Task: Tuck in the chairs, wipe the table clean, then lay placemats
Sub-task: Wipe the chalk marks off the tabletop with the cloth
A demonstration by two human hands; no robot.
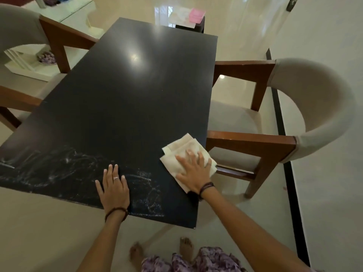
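Right hand (193, 173) presses a cloth (185, 154) flat-fingered, left hand (114, 188) spread on the smeared black table (127, 95).

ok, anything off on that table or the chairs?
Yes. Whitish smeary streaks cover the near edge of the black table, left of the cloth under the right hand; that strip isn't clean. The left hand rests flat on them. Both chairs look tucked in, nothing spilled.
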